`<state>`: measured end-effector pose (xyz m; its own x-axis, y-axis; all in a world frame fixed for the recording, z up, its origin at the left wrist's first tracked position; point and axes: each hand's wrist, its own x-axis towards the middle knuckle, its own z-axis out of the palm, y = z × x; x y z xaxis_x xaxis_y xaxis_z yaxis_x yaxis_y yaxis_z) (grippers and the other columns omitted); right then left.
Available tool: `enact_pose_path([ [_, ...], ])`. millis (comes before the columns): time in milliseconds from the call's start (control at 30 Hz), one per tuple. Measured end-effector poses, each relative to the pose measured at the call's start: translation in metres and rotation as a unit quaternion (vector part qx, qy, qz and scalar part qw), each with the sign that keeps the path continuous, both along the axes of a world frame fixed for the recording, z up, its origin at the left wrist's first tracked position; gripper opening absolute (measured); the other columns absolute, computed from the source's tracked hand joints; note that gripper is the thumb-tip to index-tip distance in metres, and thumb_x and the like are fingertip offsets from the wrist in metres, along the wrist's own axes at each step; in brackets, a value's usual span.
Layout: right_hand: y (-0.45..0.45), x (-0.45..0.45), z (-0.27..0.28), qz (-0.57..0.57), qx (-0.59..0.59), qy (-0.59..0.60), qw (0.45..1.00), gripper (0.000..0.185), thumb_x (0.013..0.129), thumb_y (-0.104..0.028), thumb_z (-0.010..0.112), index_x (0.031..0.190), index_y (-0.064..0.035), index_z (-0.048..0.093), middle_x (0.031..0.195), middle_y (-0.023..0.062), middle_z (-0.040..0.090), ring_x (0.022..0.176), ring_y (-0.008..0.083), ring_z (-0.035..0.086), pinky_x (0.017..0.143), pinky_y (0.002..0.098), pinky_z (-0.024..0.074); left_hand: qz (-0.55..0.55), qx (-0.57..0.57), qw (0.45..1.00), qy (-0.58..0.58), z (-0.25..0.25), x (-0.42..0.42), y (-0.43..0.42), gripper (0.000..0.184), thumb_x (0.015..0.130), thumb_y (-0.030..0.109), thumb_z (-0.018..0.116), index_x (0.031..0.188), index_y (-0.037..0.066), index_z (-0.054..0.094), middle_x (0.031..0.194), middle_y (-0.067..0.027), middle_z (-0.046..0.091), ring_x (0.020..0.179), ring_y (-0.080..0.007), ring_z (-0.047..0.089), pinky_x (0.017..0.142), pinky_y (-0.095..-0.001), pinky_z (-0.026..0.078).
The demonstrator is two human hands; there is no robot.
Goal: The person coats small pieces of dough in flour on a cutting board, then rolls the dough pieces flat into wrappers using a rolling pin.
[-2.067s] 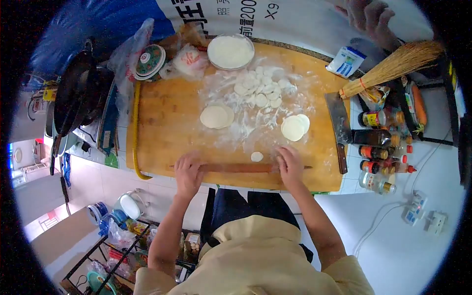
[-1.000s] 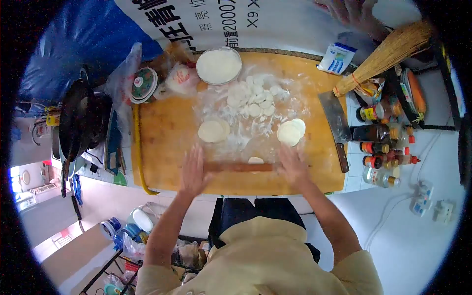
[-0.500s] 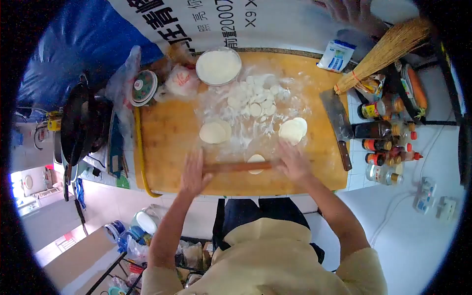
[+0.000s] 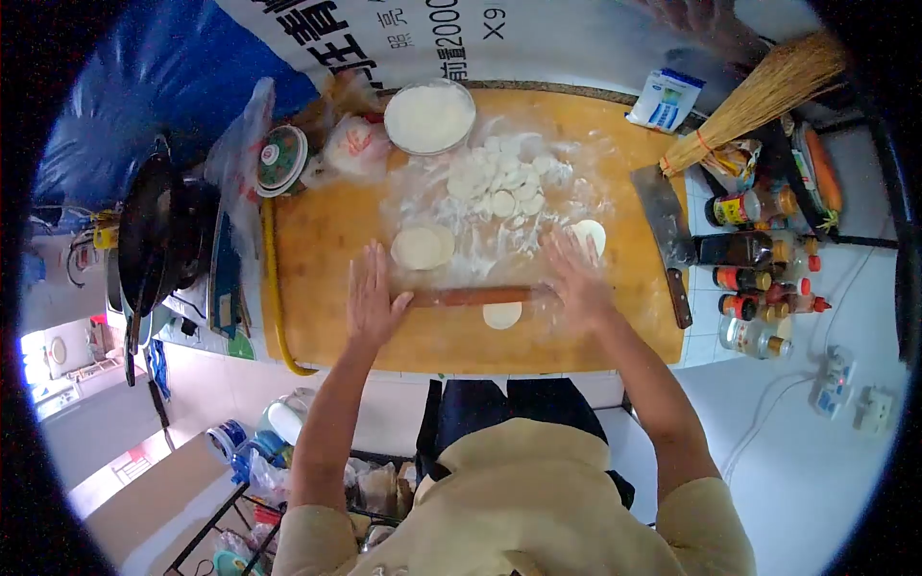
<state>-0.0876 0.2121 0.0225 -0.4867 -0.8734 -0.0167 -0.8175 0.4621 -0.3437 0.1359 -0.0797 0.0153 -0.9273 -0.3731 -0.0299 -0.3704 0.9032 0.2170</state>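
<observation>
A wooden rolling pin (image 4: 475,296) lies across the floured board, with a round dough wrapper (image 4: 502,315) partly under it and showing on its near side. My left hand (image 4: 373,298) rests flat on the pin's left end, fingers straight and thumb out. At the right end, my right hand (image 4: 576,278) lies over the pin with its fingers spread, slightly blurred. A stack of wrappers (image 4: 423,247) sits beyond my left hand. Another stack (image 4: 591,237) is partly covered by my right fingers. Small floured dough pieces (image 4: 499,178) form a heap farther back.
A bowl of flour (image 4: 429,116) stands at the board's back edge, beside a plastic bag (image 4: 357,146) and a lidded dish (image 4: 282,160). A cleaver (image 4: 663,216) lies along the right edge, near a straw broom (image 4: 759,101) and several bottles (image 4: 735,251). A pan (image 4: 149,235) stands at left.
Both hands and the rolling pin have moved away from my body. The wrapper now shows on the near side of the pin, larger than in the earliest frame. The view has shifted slightly.
</observation>
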Motion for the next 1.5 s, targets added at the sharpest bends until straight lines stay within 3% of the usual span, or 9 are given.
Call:
enact_pose_path([
  [133, 0.043, 0.031, -0.022, 0.094, 0.065, 0.074, 0.991, 0.072, 0.085, -0.037, 0.059, 0.144, -0.0072, 0.032, 0.153, 0.0127, 0.026, 0.140, 0.0301, 0.027, 0.114, 0.0526, 0.0162, -0.063, -0.014, 0.998, -0.020, 0.003, 0.062, 0.029, 0.097, 0.075, 0.038, 0.068, 0.147, -0.001, 0.016, 0.152, -0.0208, 0.022, 0.142, -0.0337, 0.020, 0.116, -0.0479, 0.013],
  [200, 0.045, 0.043, -0.001, 0.086, 0.107, -0.046, 0.989, 0.069, 0.086, -0.034, 0.059, 0.144, -0.0085, 0.032, 0.154, 0.0117, 0.023, 0.140, 0.0298, 0.027, 0.114, 0.0527, 0.0164, -0.084, 0.063, 0.988, -0.113, 0.006, 0.077, 0.032, 0.097, 0.075, 0.039, 0.069, 0.146, -0.002, 0.017, 0.152, -0.0212, 0.021, 0.141, -0.0352, 0.020, 0.116, -0.0477, 0.013],
  [367, 0.004, 0.004, -0.011, 0.030, 0.025, -0.004, 0.999, 0.069, 0.085, -0.034, 0.060, 0.143, -0.0062, 0.034, 0.153, 0.0117, 0.026, 0.140, 0.0285, 0.028, 0.114, 0.0520, 0.0183, 0.005, 0.016, 1.000, 0.005, 0.003, 0.010, 0.002, 0.088, 0.081, 0.032, 0.064, 0.147, -0.001, 0.017, 0.150, -0.0223, 0.025, 0.141, -0.0348, 0.022, 0.116, -0.0482, 0.011],
  [500, 0.045, 0.041, -0.017, 0.083, 0.074, 0.005, 0.994, 0.067, 0.086, -0.029, 0.060, 0.144, -0.0067, 0.033, 0.152, 0.0118, 0.026, 0.140, 0.0285, 0.027, 0.114, 0.0511, 0.0164, -0.090, 0.051, 0.995, 0.013, -0.002, 0.081, 0.032, 0.094, 0.075, 0.033, 0.069, 0.146, -0.001, 0.018, 0.150, -0.0218, 0.027, 0.141, -0.0344, 0.022, 0.115, -0.0512, 0.013],
  [867, 0.028, 0.031, -0.004, 0.045, 0.060, -0.027, 0.997, 0.066, 0.085, -0.028, 0.060, 0.143, -0.0074, 0.035, 0.151, 0.0109, 0.030, 0.141, 0.0296, 0.025, 0.114, 0.0532, 0.0138, -0.047, 0.027, 0.998, -0.019, 0.015, 0.052, 0.016, 0.093, 0.078, 0.038, 0.067, 0.147, 0.000, 0.018, 0.152, -0.0193, 0.023, 0.142, -0.0332, 0.019, 0.116, -0.0497, 0.011],
  [933, 0.034, 0.037, 0.002, 0.068, 0.096, -0.072, 0.990, 0.067, 0.086, -0.027, 0.058, 0.144, -0.0088, 0.032, 0.151, 0.0121, 0.029, 0.140, 0.0303, 0.025, 0.115, 0.0526, 0.0104, -0.094, 0.071, 0.984, -0.134, 0.011, 0.086, 0.029, 0.092, 0.080, 0.042, 0.063, 0.147, 0.000, 0.016, 0.153, -0.0198, 0.022, 0.142, -0.0331, 0.019, 0.116, -0.0490, 0.010],
  [1133, 0.002, 0.007, -0.004, 0.022, 0.022, -0.008, 0.999, 0.073, 0.083, -0.033, 0.063, 0.143, -0.0061, 0.034, 0.153, 0.0112, 0.027, 0.141, 0.0277, 0.025, 0.112, 0.0550, 0.0195, -0.014, -0.023, 1.000, -0.007, -0.005, 0.023, -0.005, 0.094, 0.078, 0.041, 0.064, 0.148, 0.002, 0.015, 0.153, -0.0174, 0.022, 0.143, -0.0282, 0.020, 0.116, -0.0494, 0.009],
  [1233, 0.025, 0.029, 0.011, 0.056, 0.152, -0.078, 0.984, 0.075, 0.082, -0.031, 0.064, 0.144, -0.0052, 0.031, 0.152, 0.0127, 0.028, 0.141, 0.0292, 0.025, 0.113, 0.0550, 0.0187, -0.049, 0.023, 0.984, -0.172, 0.014, 0.061, 0.025, 0.096, 0.075, 0.041, 0.067, 0.147, 0.002, 0.018, 0.154, -0.0187, 0.020, 0.143, -0.0305, 0.020, 0.116, -0.0522, 0.008],
  [1500, -0.008, 0.002, 0.002, 0.035, -0.017, -0.017, 0.999, 0.070, 0.082, -0.027, 0.064, 0.142, -0.0078, 0.034, 0.151, 0.0117, 0.029, 0.138, 0.0312, 0.030, 0.113, 0.0537, 0.0196, -0.002, -0.005, 1.000, 0.017, -0.004, 0.019, -0.007, 0.091, 0.076, 0.030, 0.068, 0.147, 0.002, 0.019, 0.152, -0.0168, 0.025, 0.140, -0.0325, 0.025, 0.114, -0.0541, 0.011],
])
